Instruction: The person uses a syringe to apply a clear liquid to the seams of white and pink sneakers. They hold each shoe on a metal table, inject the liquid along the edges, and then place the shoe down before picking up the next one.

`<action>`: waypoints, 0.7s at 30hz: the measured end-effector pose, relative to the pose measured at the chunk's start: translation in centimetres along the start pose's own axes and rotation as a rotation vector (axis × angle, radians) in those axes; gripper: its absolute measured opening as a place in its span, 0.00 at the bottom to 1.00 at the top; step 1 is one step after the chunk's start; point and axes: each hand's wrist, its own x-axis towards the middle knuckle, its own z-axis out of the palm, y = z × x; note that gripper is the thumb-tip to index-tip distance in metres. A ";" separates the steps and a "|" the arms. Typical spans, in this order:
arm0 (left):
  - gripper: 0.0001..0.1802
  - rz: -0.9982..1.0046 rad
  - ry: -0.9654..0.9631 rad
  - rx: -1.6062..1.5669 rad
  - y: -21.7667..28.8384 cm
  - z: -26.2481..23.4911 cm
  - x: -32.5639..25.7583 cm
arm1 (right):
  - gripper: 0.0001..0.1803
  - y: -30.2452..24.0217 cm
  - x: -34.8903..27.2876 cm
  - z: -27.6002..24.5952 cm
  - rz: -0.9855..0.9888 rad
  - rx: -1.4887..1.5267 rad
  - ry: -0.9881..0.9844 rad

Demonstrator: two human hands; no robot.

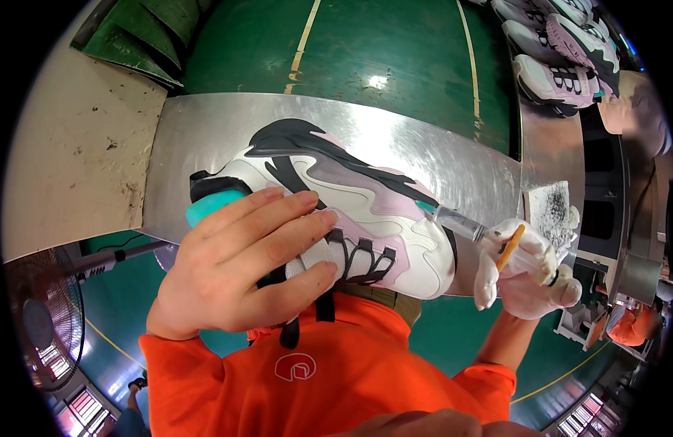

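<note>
**Shoe held in one hand, syringe at its toe**

We see the left hand (pixel 238 262), bare, with its fingers (pixel 293 211) wrapped over the laces and tongue of a white, pink and black shoe (pixel 365 211), gripping it firmly. The shoe lies across the middle of the view, just above a metal worktop (pixel 453 156), with its teal-lined heel to the left and its toe to the right. The right hand (pixel 526 273), in a white glove, is clenched around a clear syringe (pixel 460 222) whose teal tip touches the shoe near the toe. A thin orange stick (pixel 510 247) is also tucked into the same gloved grasp. Far to the right, more shoes (pixel 562 51) of the same colours sit in a row. Near left, a fan (pixel 45 320) stands on the green floor (pixel 380 51).
</note>
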 end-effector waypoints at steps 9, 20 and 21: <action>0.12 -0.001 0.018 0.002 0.0 0.1 -0.1 | 0.55 -1.1 0.0 0.7 0.078 -0.093 0.013; 0.10 -0.023 0.014 0.002 0.4 -0.1 0.2 | 0.59 -0.7 -0.7 0.2 0.030 -0.108 -0.078; 0.10 -0.030 0.014 -0.008 0.5 -0.1 0.2 | 0.59 -0.6 -0.9 0.2 0.033 -0.105 -0.069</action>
